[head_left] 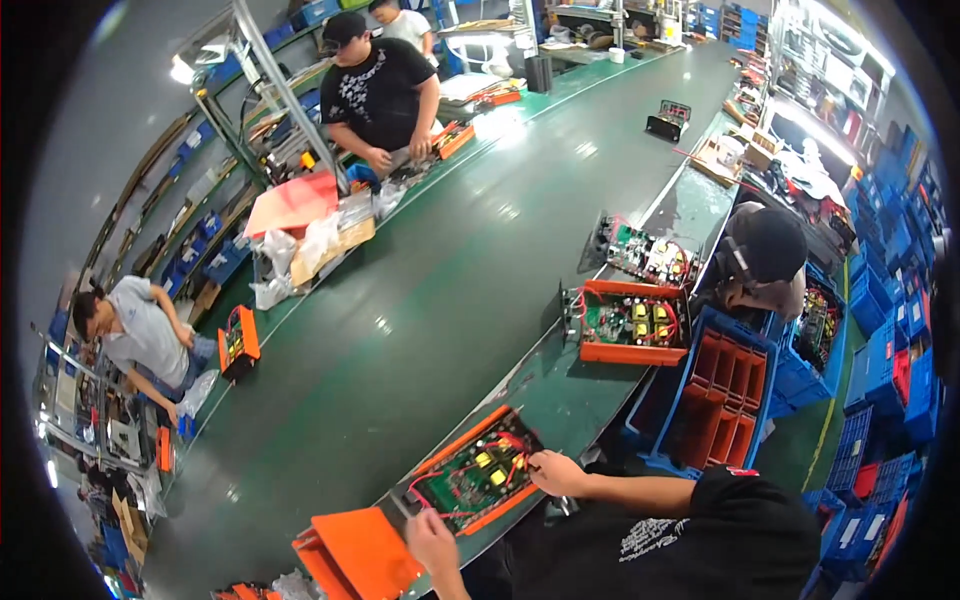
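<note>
While left hand [432, 540] and right hand [557, 473] flank its ends, finger closure unclear, the circuit box [468, 482], probably rigid but fragile inside, suits gripping by orange sides [463, 440].

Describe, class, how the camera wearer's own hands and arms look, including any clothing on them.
The left hand and right hand are ungloved. The right forearm is uncovered below a short black sleeve with a small red mark. The black shirt bears white lettering. No left sleeve shows.
</note>
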